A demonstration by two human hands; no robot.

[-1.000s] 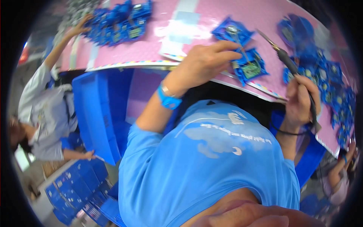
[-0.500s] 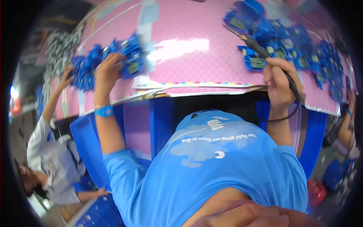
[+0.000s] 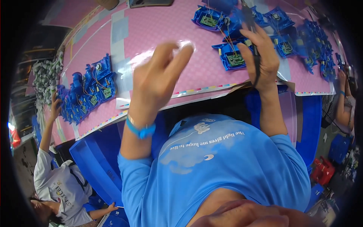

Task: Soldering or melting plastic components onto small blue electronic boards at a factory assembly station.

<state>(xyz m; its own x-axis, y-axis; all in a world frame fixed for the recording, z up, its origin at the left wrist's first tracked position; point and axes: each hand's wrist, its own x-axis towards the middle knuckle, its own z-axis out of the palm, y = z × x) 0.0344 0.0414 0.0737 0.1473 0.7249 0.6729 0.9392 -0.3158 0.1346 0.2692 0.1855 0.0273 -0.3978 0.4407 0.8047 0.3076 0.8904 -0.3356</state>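
Head view, looking down: the right hand (image 3: 266, 62) has its fingers wrapped around the dark handle of a soldering iron (image 3: 248, 19), whose tip cannot be made out. The left hand (image 3: 153, 79) hangs over the desk (image 3: 147, 36) with thumb and fingers moderately apart; blurred as they are, nothing shows between them.

Just left of the right fingers lies a blue shell (image 3: 226, 61), its green circuit board (image 3: 236, 59) exposed and thin wires rising from it. Beyond those fingertips, to the upper left, sits a second board (image 3: 208, 21) in its own blue shell. As far as one can judge, boards are seated and wires attached here, but these housings are not closed; whether every joint is finished cannot be told. Well left of the left fingers, a cluster of blue shells (image 3: 87, 92) also lies open with boards and wires bare, a co-worker's hand (image 3: 56, 106) at its far edge. Right of the right fingers, more shells (image 3: 314, 45) crowd together.

The shells look like glossy moulded plastic, angular and hollow; the wires are hair-thin and slack. A patterned pink sheet covers the desk, shiny between the two hands, with pale tape strips (image 3: 120, 34) across it.
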